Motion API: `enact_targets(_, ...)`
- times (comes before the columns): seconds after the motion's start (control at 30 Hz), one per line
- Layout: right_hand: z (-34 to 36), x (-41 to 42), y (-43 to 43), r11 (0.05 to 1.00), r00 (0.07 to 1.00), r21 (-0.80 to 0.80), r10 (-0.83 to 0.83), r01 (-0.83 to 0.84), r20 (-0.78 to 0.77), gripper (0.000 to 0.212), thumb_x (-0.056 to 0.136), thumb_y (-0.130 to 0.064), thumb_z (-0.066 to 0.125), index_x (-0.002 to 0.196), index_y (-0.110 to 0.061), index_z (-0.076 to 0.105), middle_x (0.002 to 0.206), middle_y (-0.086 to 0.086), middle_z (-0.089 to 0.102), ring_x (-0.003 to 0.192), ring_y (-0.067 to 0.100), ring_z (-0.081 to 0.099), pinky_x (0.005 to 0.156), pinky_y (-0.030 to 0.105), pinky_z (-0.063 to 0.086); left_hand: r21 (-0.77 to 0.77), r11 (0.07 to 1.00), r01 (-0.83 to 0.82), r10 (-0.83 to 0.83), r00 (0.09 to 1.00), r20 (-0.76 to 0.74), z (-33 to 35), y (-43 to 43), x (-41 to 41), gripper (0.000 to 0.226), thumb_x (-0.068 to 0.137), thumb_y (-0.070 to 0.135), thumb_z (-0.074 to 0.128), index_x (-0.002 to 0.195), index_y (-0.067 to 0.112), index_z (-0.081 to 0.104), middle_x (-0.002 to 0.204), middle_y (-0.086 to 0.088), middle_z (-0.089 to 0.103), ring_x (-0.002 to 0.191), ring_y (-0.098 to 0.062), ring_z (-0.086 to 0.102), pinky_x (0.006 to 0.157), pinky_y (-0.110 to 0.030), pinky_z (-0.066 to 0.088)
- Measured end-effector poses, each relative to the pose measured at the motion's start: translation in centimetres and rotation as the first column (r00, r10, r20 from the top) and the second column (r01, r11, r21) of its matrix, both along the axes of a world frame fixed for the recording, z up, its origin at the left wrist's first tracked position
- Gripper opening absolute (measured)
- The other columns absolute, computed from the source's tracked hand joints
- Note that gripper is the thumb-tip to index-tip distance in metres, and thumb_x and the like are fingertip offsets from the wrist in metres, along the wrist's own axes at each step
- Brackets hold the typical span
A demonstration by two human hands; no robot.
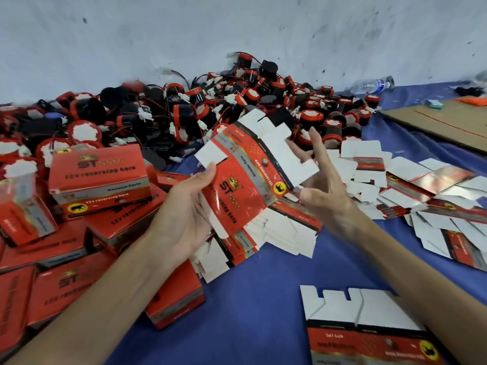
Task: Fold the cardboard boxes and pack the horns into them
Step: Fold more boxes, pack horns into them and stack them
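Observation:
My left hand grips a flat, unfolded red carton by its left edge, thumb on the printed face, white flaps sticking out at both ends. My right hand is beside the carton's right edge with fingers spread and straight, its fingertips near the white flap; whether it touches is unclear. Behind lies a big heap of red and black horns with wires and white plugs. Folded red boxes are stacked at the left.
Several flat cartons lie scattered on the blue cloth at the right, and another flat carton lies at the bottom right. A brown cardboard sheet and a plastic water bottle lie by the grey wall.

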State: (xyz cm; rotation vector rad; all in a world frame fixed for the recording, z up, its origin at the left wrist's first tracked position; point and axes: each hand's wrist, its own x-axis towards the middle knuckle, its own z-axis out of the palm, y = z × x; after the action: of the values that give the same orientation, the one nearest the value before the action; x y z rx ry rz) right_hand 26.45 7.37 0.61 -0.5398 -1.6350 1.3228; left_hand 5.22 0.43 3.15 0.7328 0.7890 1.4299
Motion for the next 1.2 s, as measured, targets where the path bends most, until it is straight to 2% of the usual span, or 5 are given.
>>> enact_targets(0.17,0.7,-1.2,-2.9,0.976,0.983,-0.149,0.17,-0.159,0.066,0.095,0.043,-0.054,0.091,0.117,-0.01,0.05,0.097,-0.007,0.073,0.091,0.007,0.069,0.078,0.023,0.053,-0.064,0.989,0.136,-0.135,0.991,0.014,-0.3,0.1,0.0,0.038,0.092,0.02,0.048,0.074,0.012,0.08,0.078,-0.006,0.074,0.071,-0.014,0.072,0.062,-0.03,0.059)
enact_targets(0.53,1.6,-2.8,-4.7,0.897,0.907,-0.342,0.129,-0.279,-0.4,0.101,0.026,-0.033,0.098,0.113,-0.01,0.051,0.086,0.009,0.069,0.081,0.022,0.067,0.074,0.034,0.057,-0.246,0.923,0.297,-0.332,0.936,-0.114,-0.1,-0.2,0.8,0.028,0.081,0.015,0.052,0.064,0.01,0.074,0.057,-0.002,0.063,0.051,-0.01,0.064,0.053,-0.025,0.058)
enact_targets(0.8,1.0,-2.0,-4.1,0.856,0.894,-0.379,0.185,-0.351,-0.409,0.04,0.044,-0.038,0.079,0.08,-0.02,0.078,0.081,0.0,0.073,0.074,0.017,0.07,0.07,0.032,0.057,0.127,0.992,0.001,0.105,0.553,-0.827,-1.8,-0.3,1.3,0.062,0.072,0.022,0.082,0.107,0.038,0.034,0.106,0.005,0.054,0.088,-0.003,0.063,0.077,-0.024,0.056)
enact_targets(1.1,0.9,-2.1,-3.6,0.859,0.966,-0.457,0.145,-0.23,-0.214,0.029,0.074,-0.024,0.05,0.077,-0.025,0.079,0.083,0.0,0.075,0.076,0.017,0.072,0.07,0.033,0.06,0.261,0.95,0.171,-0.022,0.871,-0.492,-0.7,-1.3,1.0,0.074,0.075,0.009,0.046,0.146,0.025,0.031,0.127,0.003,0.063,0.117,-0.011,0.059,0.094,-0.028,0.05)
enact_targets(1.2,0.6,-2.2,-3.8,0.922,0.977,-0.327,0.18,-0.209,-0.116,0.025,0.077,-0.022,0.056,0.093,-0.024,0.076,0.09,-0.003,0.075,0.082,0.015,0.072,0.069,0.027,0.057,0.22,0.964,0.149,0.006,0.816,-0.578,-0.7,-0.9,0.9,0.041,0.098,0.005,0.041,0.139,0.009,0.042,0.096,0.004,0.073,0.085,-0.003,0.068,0.073,-0.015,0.052)
